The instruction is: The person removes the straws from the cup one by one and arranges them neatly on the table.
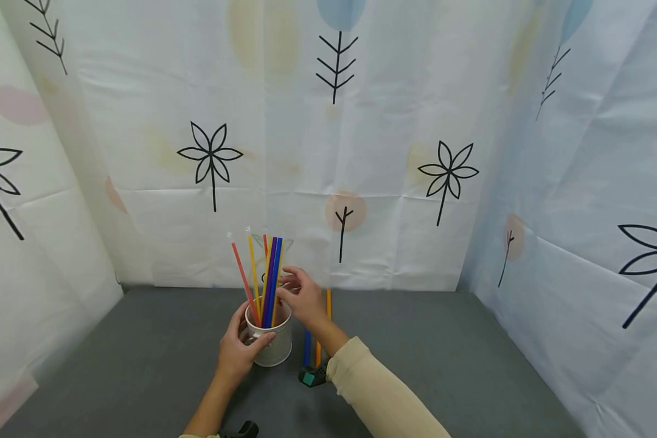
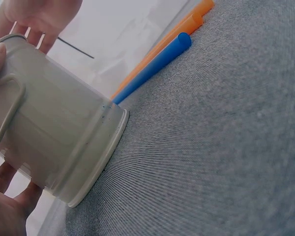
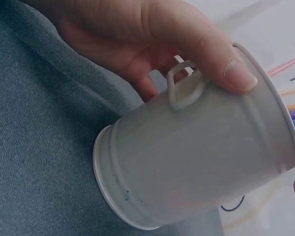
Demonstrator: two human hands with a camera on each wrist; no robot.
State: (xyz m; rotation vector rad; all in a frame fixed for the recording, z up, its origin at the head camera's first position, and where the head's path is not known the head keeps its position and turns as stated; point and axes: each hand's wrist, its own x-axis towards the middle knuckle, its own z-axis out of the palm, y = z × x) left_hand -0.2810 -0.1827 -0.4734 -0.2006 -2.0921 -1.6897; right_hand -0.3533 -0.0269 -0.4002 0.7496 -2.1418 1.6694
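White patterned cloth walls (image 1: pixel 285 164) w/ gray surface (image 1: pixel 432 347) below; pale cup (image 1: pixel 276 350) upright on it, L hand (image 1: pixel 238 351) gripping its side; R hand (image 1: pixel 306 301) just beside red, yellow & blue straws (image 1: pixel 271 280) in cup, fingers apart, can't tell if touching; blue straw (image 1: pixel 307 348) & orange straws (image 1: pixel 329 302) lie R of cup

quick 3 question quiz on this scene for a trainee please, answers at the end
1. Which hand grips the cup?
2. True or false: the cup lies tipped on its side.
3. What colours are the loose straws beside the cup? A) red and purple B) blue and orange C) green and white

Key:
1. The left hand.
2. False; it stands upright on the table.
3. B
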